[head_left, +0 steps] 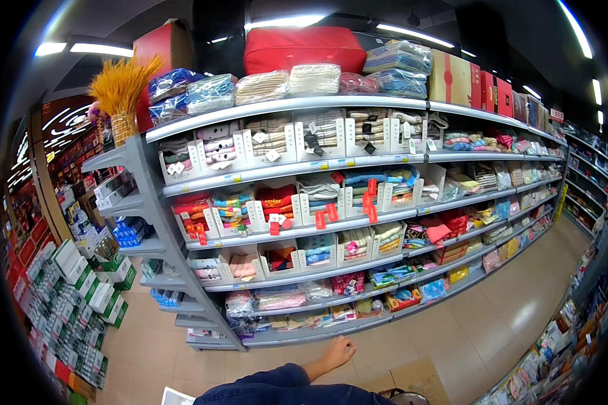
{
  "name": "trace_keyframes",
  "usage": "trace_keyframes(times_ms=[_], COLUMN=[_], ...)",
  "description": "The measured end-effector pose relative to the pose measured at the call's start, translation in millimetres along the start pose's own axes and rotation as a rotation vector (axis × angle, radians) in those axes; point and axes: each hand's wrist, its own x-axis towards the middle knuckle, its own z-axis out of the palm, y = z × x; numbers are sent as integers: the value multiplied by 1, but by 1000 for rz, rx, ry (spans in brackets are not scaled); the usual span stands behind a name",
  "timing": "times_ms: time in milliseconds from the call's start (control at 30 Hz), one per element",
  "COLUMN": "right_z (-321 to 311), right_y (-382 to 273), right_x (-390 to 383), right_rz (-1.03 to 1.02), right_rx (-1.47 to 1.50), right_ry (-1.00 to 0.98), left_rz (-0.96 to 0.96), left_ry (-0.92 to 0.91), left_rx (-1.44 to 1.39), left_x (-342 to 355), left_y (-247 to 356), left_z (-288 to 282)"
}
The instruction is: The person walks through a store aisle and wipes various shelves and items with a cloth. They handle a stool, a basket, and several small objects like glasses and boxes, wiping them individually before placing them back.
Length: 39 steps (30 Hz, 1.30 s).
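Observation:
My left hand [338,352] reaches in from a dark blue sleeve [270,379] at the lower middle. Its fingers are curled in loosely, and nothing shows in them. It is in front of the lowest shelf of a long grey shelf unit [284,337], apart from the goods. On that shelf are flat packs in clear wrap [321,316]. Above, folded towels [277,197] stand in white open boxes, several with red or white tags. My right hand is out of the picture.
Wrapped bundles and a red case [304,50] sit on the top shelf. Golden dried stalks [121,84] stand at its left end. Stacked green-and-white cartons [101,297] are on the floor at left. Brown cardboard [419,381] lies low at right, near another loaded shelf [554,337].

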Motion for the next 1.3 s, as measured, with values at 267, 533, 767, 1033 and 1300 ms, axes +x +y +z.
trace_keyframes(times_ms=[267, 533, 767, 1033, 1300], right_z=[-1, -18, 97, 133, 113], right_y=[23, 17, -21, -75, -71], right_x=[4, 8, -34, -105, -72], right_rz=[0, -36, -200, -316, -375], right_rx=[29, 17, 306, 305, -69], right_ry=[-26, -12, -453, -512, -448], left_rz=[50, -195, -1005, -1028, -1085], left_ry=[-171, -415, -661, -739, -758], left_rx=[54, -160, -743, -903, -978], left_x=[-5, 0, -22, 4, 2], left_y=[-4, -8, -8, 53, 25], left_z=[5, 36, 37, 31, 56])
